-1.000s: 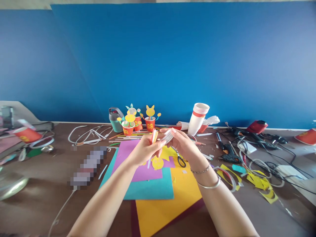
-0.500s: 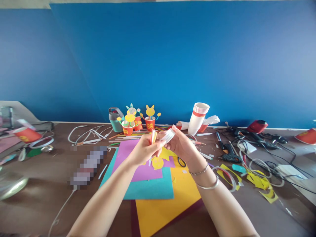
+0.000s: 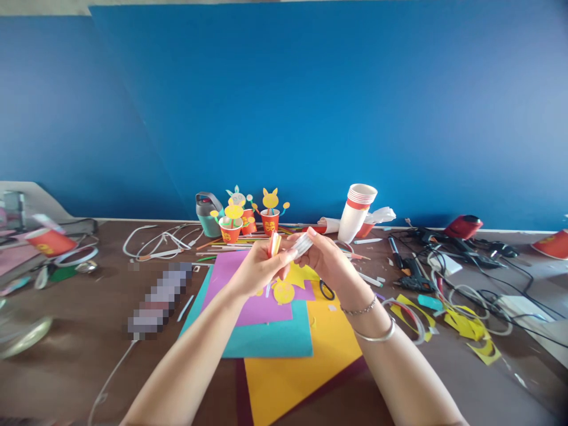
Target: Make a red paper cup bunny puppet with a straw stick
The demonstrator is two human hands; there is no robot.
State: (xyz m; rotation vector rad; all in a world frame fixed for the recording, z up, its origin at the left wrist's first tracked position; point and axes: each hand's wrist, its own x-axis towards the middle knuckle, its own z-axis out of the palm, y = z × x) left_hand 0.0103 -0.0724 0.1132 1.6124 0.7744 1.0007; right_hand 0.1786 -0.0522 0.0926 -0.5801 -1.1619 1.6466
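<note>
Both my hands meet above the coloured paper in the middle. My left hand is closed around a narrow orange and white piece that sticks up beside its thumb. Its thumb also presses a small whitish, shiny piece, too blurred to name exactly. My right hand pinches the far end of this whitish piece. Below the fingers lies a round yellow paper cutout with a drawn face. Scissors, with a dark handle showing, lie under my right hand; their blades are hidden.
Purple, teal and orange sheets overlap below. Behind stand red cups with paper animals, a bottle and stacked paper cups. Rightward lie a glue gun, cables and yellow scraps.
The whitish piece tilts and turns slightly between my fingers. My right fingers lift a little, then come back down; my left hand stays nearly still.
</note>
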